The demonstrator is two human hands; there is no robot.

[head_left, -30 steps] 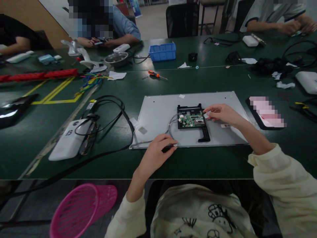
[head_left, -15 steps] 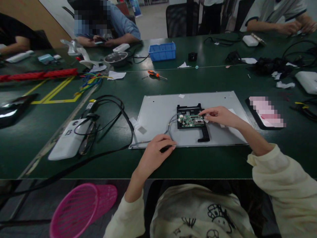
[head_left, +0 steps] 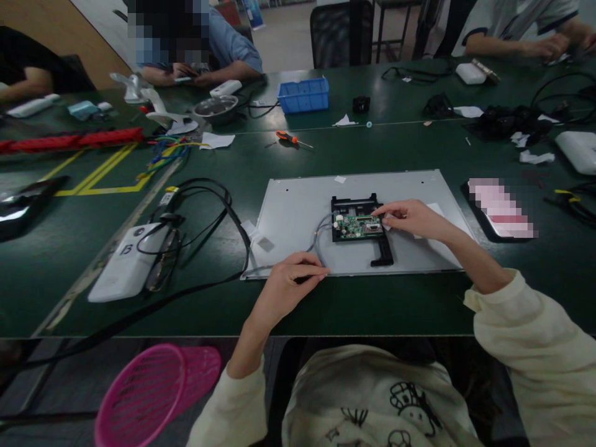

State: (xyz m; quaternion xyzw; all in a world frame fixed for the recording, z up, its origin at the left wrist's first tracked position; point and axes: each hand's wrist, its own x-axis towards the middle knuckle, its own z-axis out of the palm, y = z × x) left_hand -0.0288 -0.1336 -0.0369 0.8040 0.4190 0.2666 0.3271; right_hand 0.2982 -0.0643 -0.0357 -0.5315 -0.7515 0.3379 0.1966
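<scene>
A grey metal panel (head_left: pixel 298 211) lies flat on the dark green table in front of me. On it sits a black plastic frame (head_left: pixel 382 251) with a green circuit board (head_left: pixel 354 226) inside. My right hand (head_left: pixel 412 218) rests at the board's right edge, thumb and forefinger pinched on a small white piece. My left hand (head_left: pixel 286 287) is at the panel's near edge, fingers curled round a dark thin object that I cannot name. A grey cable (head_left: pixel 319 239) runs from the board toward my left hand.
A white device (head_left: pixel 121 263) with black cables (head_left: pixel 205 211) lies to the left. An orange-handled screwdriver (head_left: pixel 291 138), a blue bin (head_left: pixel 303 95) and a metal bowl (head_left: pixel 215 108) are farther back. A pink basket (head_left: pixel 153 391) stands under the table's edge. Other people sit across the table.
My right hand has slid left along the board's edge, closer to the circuit board. My left hand stays at the panel's near edge, shifted slightly.
</scene>
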